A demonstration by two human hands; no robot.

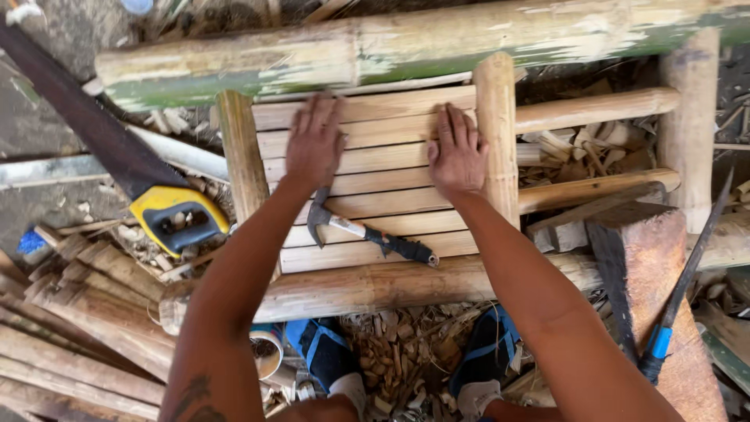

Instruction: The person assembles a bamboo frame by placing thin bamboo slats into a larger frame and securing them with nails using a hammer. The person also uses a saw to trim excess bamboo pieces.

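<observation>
While both palms press flat, fingers spread and gripping nothing, the left hand (315, 142) and right hand (455, 153) rest on pale, split bamboo slats (375, 164). A black-handled steel claw hammer (367, 233) lies loose across the slats, just below the left hand.

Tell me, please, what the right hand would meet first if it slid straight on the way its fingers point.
The right hand lies flat on the bamboo slats, fingers pointing up the picture. Going on, it would probably cross the last slat and then meet the thick green-streaked bamboo pole, though depth there is unclear.
</observation>
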